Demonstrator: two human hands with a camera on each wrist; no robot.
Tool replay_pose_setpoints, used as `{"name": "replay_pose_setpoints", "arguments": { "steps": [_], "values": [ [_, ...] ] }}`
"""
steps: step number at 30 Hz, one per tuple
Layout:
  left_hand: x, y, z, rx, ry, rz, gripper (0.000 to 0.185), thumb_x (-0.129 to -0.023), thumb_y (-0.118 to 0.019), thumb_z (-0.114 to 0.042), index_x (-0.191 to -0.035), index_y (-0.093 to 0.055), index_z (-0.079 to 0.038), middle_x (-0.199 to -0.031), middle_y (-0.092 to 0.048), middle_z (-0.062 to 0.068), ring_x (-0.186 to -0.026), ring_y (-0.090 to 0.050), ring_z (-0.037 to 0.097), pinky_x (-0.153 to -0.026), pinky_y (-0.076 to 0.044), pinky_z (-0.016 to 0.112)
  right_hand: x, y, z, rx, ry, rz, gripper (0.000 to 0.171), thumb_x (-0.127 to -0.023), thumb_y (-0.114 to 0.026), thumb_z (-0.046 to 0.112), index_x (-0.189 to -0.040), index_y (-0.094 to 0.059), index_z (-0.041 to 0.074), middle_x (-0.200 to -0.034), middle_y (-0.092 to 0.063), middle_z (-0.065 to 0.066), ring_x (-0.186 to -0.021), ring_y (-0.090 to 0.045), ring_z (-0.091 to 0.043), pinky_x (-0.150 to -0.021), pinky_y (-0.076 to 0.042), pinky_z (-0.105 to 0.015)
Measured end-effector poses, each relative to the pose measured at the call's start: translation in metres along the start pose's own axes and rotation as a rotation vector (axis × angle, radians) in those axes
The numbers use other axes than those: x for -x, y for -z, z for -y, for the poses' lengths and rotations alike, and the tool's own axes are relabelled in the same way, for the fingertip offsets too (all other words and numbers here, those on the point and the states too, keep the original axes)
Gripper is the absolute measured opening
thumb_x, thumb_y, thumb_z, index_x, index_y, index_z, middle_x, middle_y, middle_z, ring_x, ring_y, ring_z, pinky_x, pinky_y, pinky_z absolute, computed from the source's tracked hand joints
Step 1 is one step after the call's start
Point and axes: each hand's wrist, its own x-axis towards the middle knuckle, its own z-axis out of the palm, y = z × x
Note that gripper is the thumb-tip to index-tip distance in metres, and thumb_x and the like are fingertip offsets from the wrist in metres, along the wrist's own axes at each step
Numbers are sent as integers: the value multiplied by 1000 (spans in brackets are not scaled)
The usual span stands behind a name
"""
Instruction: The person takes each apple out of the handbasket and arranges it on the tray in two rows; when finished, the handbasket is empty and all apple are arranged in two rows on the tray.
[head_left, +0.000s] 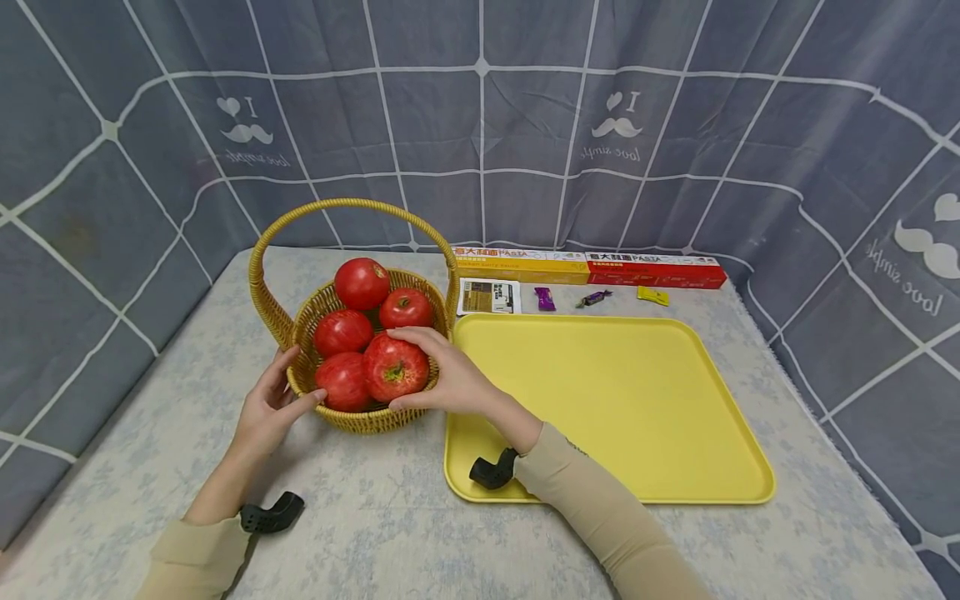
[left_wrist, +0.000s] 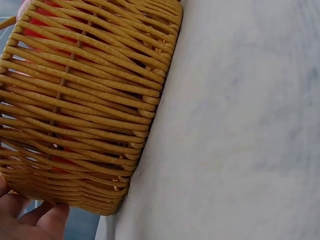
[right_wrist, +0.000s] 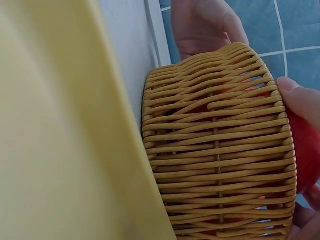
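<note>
Tomato point(head_left: 394, 367) at the front of the wicker basket point(head_left: 367, 417) is the one in hand: right hand point(head_left: 442, 379) wraps it from its 3 o'clock side, fingers curled over the top, thumb under the lower edge at the basket rim. It sits on top of the pile, at about 5 o'clock inside the basket. Four more tomatoes point(head_left: 362, 283) fill the rest, toward 12 and 9 o'clock. Left hand point(head_left: 268, 408) is against the basket's outer wall at 8 o'clock, palm and fingers lying along the weave, thumb reaching to the rim near the front-left tomato; fingers look relaxed, not clenched. Hands are apart, one on each side of the basket front, tomato between them. Left wrist view shows only the basket wall point(left_wrist: 85, 105) close up with fingertips at its lower edge; red shows through the weave. Right wrist view shows the basket point(right_wrist: 220, 150) just beside the yellow tray point(right_wrist: 60, 130), a fingertip on the red tomato point(right_wrist: 307, 150) at the rim. Tray point(head_left: 600, 400) lies at 3 o'clock of the basket on the grey tablecloth point(head_left: 375, 533). At 12 o'clock of the tray: two pasta boxes point(head_left: 592, 268), a small card point(head_left: 489, 297), three wrapped candies point(head_left: 594, 297).
</note>
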Motion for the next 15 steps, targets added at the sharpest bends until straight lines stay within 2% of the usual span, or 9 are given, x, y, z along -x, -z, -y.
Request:
{"name": "replay_pose_setpoints", "arguments": {
  "steps": [7,15],
  "values": [
    [0,0,-1,-17,-9,7,78,-87,-62,3,-150,-16,-1,-156,5,13,-142,-6,27,-98,-30,7,1,6,5,-75,-12,-83,82,-64,-88,29,-136,-48,24,-134,-45,3,-119,-45,-12,-94,-45,-33],
    [0,0,-1,-36,-4,-2,78,-87,-62,2,-150,-16,-2,-157,3,12,-142,-6,26,-98,-30,7,3,46,18,-200,84,-192,78,-67,-84,9,-136,-47,14,-131,-50,-3,-112,-52,-16,-92,-47,-35]
  ]
}}
